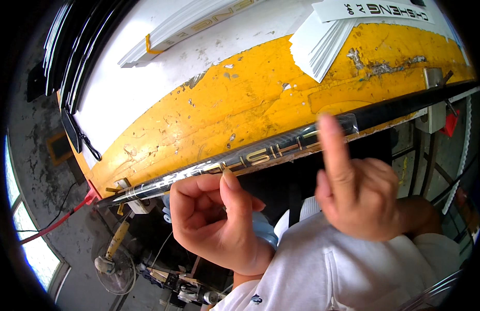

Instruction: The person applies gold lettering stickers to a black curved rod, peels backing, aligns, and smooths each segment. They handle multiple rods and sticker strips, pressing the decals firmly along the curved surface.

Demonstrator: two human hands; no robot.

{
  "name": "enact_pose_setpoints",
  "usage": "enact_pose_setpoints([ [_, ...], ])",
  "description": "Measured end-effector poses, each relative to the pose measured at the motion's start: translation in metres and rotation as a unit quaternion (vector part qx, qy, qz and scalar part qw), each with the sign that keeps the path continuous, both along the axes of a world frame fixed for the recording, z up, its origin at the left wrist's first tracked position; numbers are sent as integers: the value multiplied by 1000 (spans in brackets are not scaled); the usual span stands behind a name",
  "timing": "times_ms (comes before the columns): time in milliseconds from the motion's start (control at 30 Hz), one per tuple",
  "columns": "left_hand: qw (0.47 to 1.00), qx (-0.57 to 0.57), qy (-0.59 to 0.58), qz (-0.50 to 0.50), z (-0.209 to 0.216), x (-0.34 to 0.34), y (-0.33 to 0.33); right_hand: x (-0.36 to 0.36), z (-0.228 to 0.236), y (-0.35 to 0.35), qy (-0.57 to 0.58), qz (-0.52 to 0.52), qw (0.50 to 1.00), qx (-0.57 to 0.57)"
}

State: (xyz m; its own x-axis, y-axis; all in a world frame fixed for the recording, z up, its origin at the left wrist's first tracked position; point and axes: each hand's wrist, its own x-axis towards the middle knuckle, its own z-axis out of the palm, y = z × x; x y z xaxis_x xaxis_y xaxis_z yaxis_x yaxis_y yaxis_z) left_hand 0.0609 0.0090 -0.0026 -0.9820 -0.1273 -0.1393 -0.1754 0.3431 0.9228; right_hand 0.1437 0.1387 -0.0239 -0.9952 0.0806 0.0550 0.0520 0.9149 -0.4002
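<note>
A long black tapered pole (406,105) lies along the near edge of the yellow tabletop. Along its middle runs a clear film decal (271,152) with gold lettering, its right end showing as a transparent edge. My left hand (219,217) is closed in a pinch, thumb tip at the lettering's left part; whatever lies between the fingers is hidden. My right hand (359,192) has its index finger stretched up over the right part of the decal, slightly blurred, the other fingers curled. Whether that fingertip touches the film I cannot tell.
Clamp-like supports stand at the pole's right (432,103) and left ends. White strips (323,44) and a banded strip bundle (162,44) lie on the table. Several black poles (84,57) rest at far left. A fan (115,269) stands below left.
</note>
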Motion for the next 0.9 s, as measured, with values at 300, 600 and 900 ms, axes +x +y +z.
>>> enact_pose_setpoints([
  [300,999,29,-23,-1,0,1,-5,-12,-9,-18,56,14,997,49],
  [600,986,-82,142,16,-9,-7,-35,-10,-4,-7,0,58,998,4],
  [900,989,-75,119,-36,-9,-15,-45,-43,-14,-56,69,93,992,54],
])
